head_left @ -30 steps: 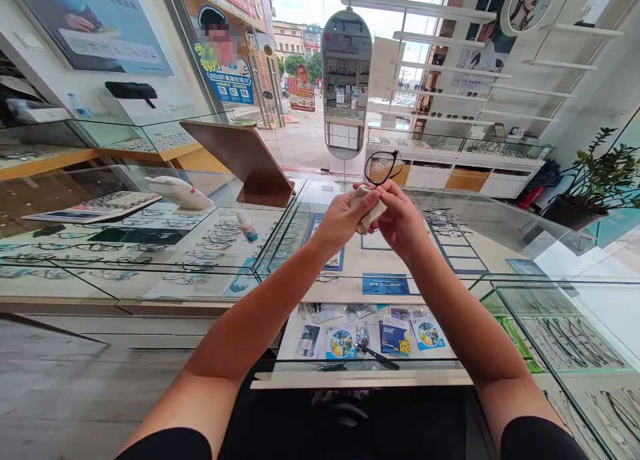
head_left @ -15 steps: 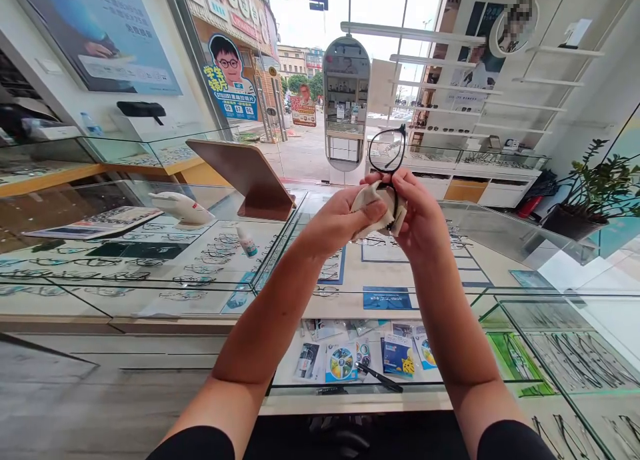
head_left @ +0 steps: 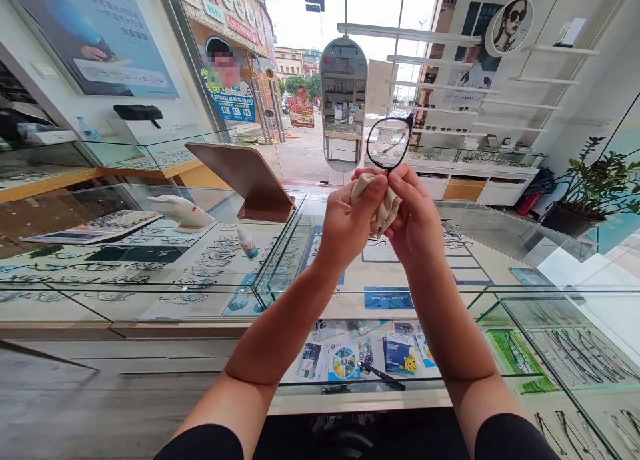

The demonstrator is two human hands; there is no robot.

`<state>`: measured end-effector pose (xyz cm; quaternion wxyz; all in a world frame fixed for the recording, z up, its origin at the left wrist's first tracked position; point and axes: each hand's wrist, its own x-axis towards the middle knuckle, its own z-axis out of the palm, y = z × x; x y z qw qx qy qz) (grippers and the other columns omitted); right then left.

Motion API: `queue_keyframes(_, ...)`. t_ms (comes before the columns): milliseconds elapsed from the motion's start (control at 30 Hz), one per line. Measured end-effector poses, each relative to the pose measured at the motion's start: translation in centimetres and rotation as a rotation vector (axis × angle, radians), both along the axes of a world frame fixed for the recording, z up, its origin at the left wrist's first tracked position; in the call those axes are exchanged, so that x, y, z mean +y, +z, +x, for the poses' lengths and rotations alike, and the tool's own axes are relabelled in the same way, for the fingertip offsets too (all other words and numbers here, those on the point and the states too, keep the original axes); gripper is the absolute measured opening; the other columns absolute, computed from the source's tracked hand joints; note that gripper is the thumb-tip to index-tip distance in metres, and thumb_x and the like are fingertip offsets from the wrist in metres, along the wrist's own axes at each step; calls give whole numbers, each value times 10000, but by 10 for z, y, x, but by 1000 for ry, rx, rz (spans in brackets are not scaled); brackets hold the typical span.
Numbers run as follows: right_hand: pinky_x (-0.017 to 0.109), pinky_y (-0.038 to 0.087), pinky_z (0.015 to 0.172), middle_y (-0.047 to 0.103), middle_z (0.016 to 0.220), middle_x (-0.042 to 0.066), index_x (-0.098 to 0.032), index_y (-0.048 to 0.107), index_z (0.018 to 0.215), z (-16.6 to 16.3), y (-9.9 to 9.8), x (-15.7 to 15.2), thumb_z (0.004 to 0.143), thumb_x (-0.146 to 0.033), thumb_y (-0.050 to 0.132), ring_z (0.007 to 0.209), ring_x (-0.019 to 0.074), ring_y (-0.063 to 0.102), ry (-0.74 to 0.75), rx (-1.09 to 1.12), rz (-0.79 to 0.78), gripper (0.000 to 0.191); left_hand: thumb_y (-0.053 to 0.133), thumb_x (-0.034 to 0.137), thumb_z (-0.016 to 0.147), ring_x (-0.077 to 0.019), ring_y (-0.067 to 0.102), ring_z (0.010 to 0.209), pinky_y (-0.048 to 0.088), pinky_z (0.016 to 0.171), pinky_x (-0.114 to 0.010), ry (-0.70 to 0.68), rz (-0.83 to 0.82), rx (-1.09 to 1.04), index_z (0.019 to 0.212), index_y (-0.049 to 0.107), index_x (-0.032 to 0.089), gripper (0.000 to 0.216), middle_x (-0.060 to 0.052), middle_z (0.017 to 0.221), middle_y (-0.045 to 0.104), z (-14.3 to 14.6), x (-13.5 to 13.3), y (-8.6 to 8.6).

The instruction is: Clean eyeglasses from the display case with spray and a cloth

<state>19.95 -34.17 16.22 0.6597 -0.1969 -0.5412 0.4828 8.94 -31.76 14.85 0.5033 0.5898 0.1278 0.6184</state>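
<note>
Both my hands are raised together above the glass counter [head_left: 280, 247]. My left hand [head_left: 350, 223] pinches a beige cleaning cloth [head_left: 383, 213] around the lower lens of a pair of black-framed glasses [head_left: 389, 143]. My right hand [head_left: 417, 220] grips the same glasses and cloth from the right. One lens and rim stick up above my fingers; the other lens is hidden inside the cloth.
Glass display cases with rows of spectacle frames [head_left: 200, 260] run left and right. A small dropper bottle [head_left: 247, 243], a white device [head_left: 183, 210] and a tilted brown mirror stand [head_left: 245, 180] stand on the left case. Leaflets and a pen [head_left: 383, 375] lie below. A potted plant [head_left: 595, 187] is at right.
My hands have risen and kept the glasses and cloth between them; the exposed lens now stands higher, and the cloth has shifted over the lower lens.
</note>
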Motion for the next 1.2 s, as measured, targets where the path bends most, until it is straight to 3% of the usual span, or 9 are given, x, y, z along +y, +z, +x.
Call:
queue_keyframes(167,235,367,432,822,1173,9,-287,609,937,14,-2,2,927,-525,877,619,96,561,-9,-28,30,358,907,827,830,-113,603,625,504,559,-247,-156,31,171,870,685,187,678,10,726,628,-19,8,3)
queue_keyframes(300,235,351,421,822,1227,26,-288,601,939,15,-3,-4,938,-538,863,665,120,593,-39,-63,14,363,905,788,862,-97,501,560,389,498,-247,-188,15,258,898,669,197,637,29,691,568,-29,4,4)
queue_keyframes(467,231,352,391,827,1189,18,-287,604,928,13,-4,-11,954,-534,859,559,86,494,8,-54,19,355,942,706,862,-151,664,657,477,555,-268,-260,30,283,1001,694,198,583,-22,797,705,-32,-1,4)
queue_keyframes(633,212,364,385,831,1175,39,-289,635,930,14,-5,-16,932,-567,887,697,149,662,11,-37,17,376,988,592,853,-164,723,733,547,633,-273,-323,44,294,1035,724,185,518,-54,891,771,-34,-9,6)
queue_keyframes(800,218,367,395,822,1225,48,-290,652,923,11,-7,-24,916,-545,903,879,202,743,-1,12,25,358,1028,607,784,-139,685,673,577,644,-279,-224,-5,171,989,727,177,564,-20,835,733,-21,-21,0)
queue_keyframes(1000,219,343,396,810,1209,43,-289,603,901,6,-5,-35,893,-541,878,906,197,743,-68,21,-15,373,988,640,836,-74,513,527,366,476,-219,-178,-15,137,920,703,175,552,27,688,628,-15,-34,-3)
queue_keyframes(1200,296,583,561,799,1110,32,-295,588,899,9,-1,-40,901,-522,844,983,237,775,-74,-6,-4,342,986,681,812,-136,645,692,522,618,-266,-162,13,224,932,716,182,580,-23,828,699,-23,-43,5)
